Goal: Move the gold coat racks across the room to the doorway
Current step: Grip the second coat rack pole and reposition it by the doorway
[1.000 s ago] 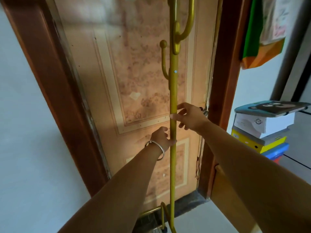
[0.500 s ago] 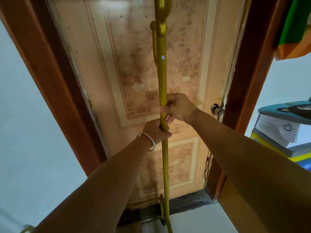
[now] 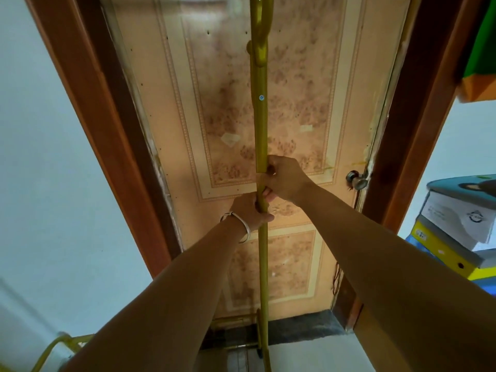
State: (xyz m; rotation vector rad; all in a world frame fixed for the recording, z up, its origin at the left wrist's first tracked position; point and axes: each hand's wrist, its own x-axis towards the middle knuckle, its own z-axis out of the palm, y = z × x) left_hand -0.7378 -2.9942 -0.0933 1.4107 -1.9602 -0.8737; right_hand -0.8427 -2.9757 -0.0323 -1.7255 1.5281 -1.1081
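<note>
A gold coat rack (image 3: 261,124) stands upright right in front of a closed patterned door (image 3: 204,108), its pole running from the top edge down to the threshold. My right hand (image 3: 284,178) grips the pole at mid height. Just below it, my left hand (image 3: 249,213), with a silver bangle on the wrist, is closed around the same pole. Curved hooks show near the top of the pole. Its base legs (image 3: 236,322) lie by the door's bottom edge. Part of another gold rack's base (image 3: 53,347) shows at the lower left.
A brown door frame (image 3: 88,130) borders the door on both sides, with a round knob (image 3: 357,181) at the right. A stack of boxes (image 3: 456,232) sits at the right. A white wall (image 3: 40,183) fills the left. Green and orange fabric (image 3: 480,63) hangs at the upper right.
The view has closed in on the door and the rack now stands centred before it. Both hands went from loosely touching the pole to gripping it. Another rack's base came into sight at lower left.
</note>
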